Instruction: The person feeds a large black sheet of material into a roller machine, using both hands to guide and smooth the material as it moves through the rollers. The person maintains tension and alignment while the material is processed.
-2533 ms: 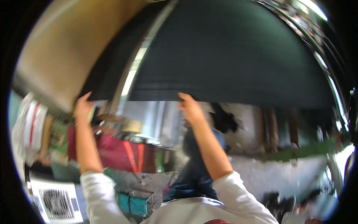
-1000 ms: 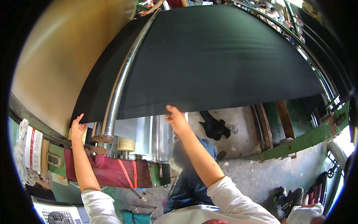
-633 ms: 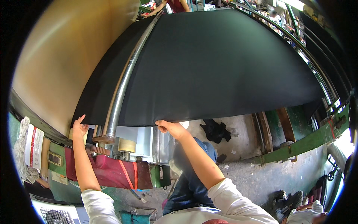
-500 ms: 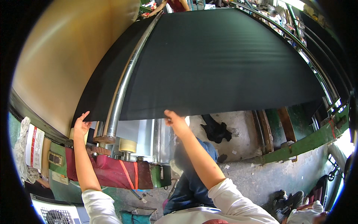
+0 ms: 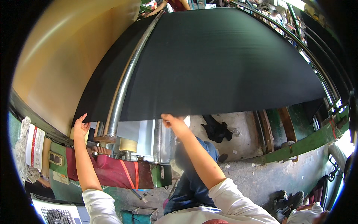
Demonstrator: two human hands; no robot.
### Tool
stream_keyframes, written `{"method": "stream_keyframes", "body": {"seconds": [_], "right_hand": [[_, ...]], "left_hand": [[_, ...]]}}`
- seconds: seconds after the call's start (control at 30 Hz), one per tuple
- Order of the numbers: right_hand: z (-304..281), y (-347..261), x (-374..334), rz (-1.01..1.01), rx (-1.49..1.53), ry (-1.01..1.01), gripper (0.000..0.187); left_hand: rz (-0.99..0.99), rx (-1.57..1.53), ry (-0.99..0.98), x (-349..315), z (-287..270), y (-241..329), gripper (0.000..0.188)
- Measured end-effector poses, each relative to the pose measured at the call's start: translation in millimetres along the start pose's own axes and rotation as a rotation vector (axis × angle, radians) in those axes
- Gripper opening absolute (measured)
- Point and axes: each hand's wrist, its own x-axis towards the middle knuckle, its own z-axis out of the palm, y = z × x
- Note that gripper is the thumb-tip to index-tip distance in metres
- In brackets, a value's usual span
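A wide sheet of black fabric (image 5: 220,67) stretches across the machine, passing a shiny metal roller (image 5: 125,80) and meeting a large tan drum (image 5: 71,48) on the left. Between the drum and the roller, my left hand (image 5: 81,126) is at the near edge of the fabric, fingers on top and thumb lower, the edge between them. Right of the roller, my right hand (image 5: 174,123) has its fingers closed in a pinch on the same near edge. Its fingertips are partly hidden by the fabric.
A maroon cloth (image 5: 108,171) tied with red strips covers the frame below the roller, near a small gear (image 5: 101,150). A crumpled black cloth (image 5: 217,128) lies on the floor. A green beam (image 5: 309,145) curves at right. Another person (image 5: 175,5) stands at the far edge.
My right hand has shifted slightly left and down along the fabric edge. My left hand stays nearly in place, a little lower. The near edge of the fabric sits slightly lower around my hands.
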Motion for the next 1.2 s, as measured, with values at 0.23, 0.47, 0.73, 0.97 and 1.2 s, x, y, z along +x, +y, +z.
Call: {"method": "stream_keyframes", "body": {"seconds": [0.23,0.47,0.73,0.97,1.2], "right_hand": [[-11.4,0.3,3.2,0.121,0.361,0.167,0.013],[8.0,-9.7,-10.4,0.125,-0.37,-0.347,0.029],[-20.7,-0.7,7.8,0.0,0.407,0.183,0.013],[-3.0,-0.8,-3.9,0.124,-0.355,-0.341,0.024],[-3.9,-1.9,2.1,0.052,0.027,0.142,0.015]], "left_hand": [[0.04,-0.019,0.125,-9.2,11.3,1.1,0.03],[-0.026,0.026,-0.104,-11.4,18.2,-2.1,0.03],[-0.001,0.062,-0.205,3.1,8.7,-2.5,0.028],[-0.061,0.045,-0.192,-2.7,8.0,-2.9,0.031],[-0.026,0.013,0.004,-6.2,8.5,-1.3,0.031]]}}
